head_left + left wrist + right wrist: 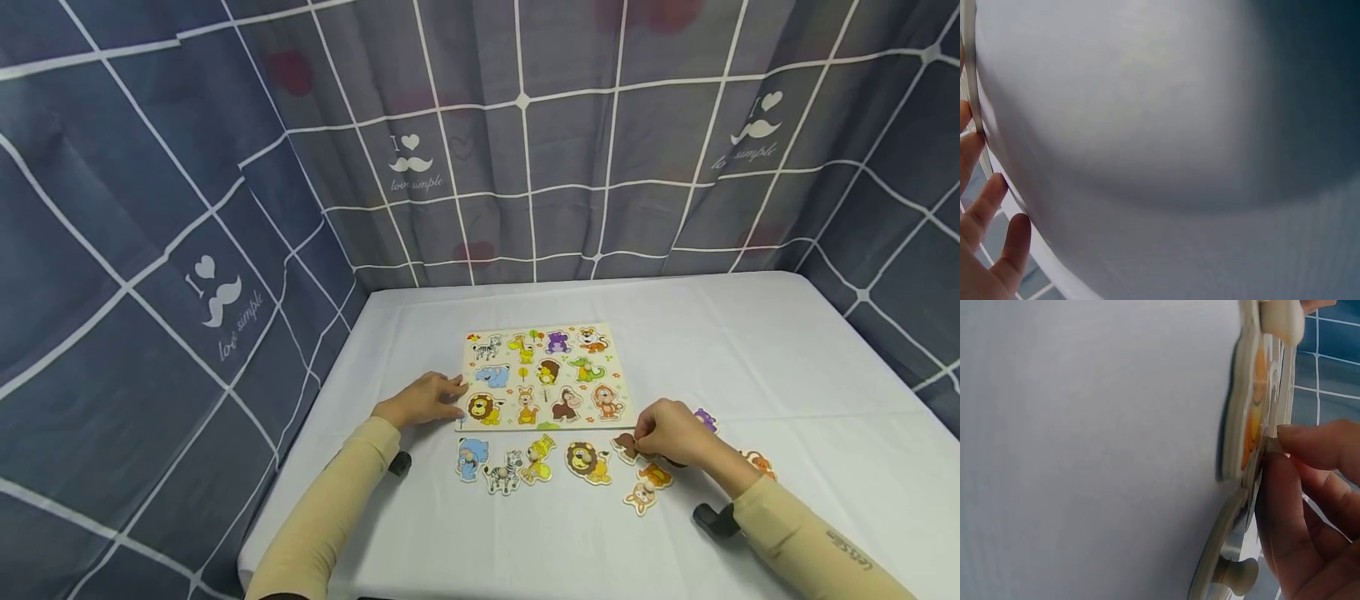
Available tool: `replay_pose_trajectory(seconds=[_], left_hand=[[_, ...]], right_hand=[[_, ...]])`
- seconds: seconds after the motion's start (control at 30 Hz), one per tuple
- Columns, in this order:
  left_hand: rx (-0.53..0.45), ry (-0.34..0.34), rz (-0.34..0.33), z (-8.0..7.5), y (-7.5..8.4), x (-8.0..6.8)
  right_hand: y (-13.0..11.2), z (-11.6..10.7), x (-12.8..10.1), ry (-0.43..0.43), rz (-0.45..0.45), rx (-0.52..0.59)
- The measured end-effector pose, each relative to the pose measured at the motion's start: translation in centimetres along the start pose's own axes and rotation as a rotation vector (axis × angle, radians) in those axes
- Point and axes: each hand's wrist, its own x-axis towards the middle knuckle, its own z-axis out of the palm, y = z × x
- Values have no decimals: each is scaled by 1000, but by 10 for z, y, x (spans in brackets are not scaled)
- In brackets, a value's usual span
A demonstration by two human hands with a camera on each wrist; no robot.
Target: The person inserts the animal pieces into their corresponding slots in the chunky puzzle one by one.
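A wooden animal puzzle board [592,423] lies flat on the white table, printed with several animals. My left hand [426,398] rests at its left edge, fingers spread and touching the rim; in the left wrist view those fingers [1016,240] are nearly straight. At the board's lower right corner, my right hand [670,429] pinches a brown animal piece [625,447] by its knob. Thumb and forefinger meet on that small knob [1272,445] in the right wrist view. The hand hides much of the piece, so which animal it is cannot be told.
Below the board lie an elephant piece [472,459], a zebra piece [503,472], a giraffe piece [537,459] and a lion piece [588,462]. A kangaroo piece [641,497] sits beneath the right hand. Purple [705,419] and orange [759,462] pieces lie beyond the right wrist. Curtains [480,150] surround the table.
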Motion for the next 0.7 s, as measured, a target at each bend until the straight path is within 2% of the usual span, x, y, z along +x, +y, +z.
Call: replay_pose_trajectory(seconds=[0.13,0.7], left_hand=[[7,-16,-9,-1,0,1],[15,-4,-11,-1,4,-1]], right_hand=[[0,0,1,-7,15,-6],[-2,-4,-1,3,17,-15]])
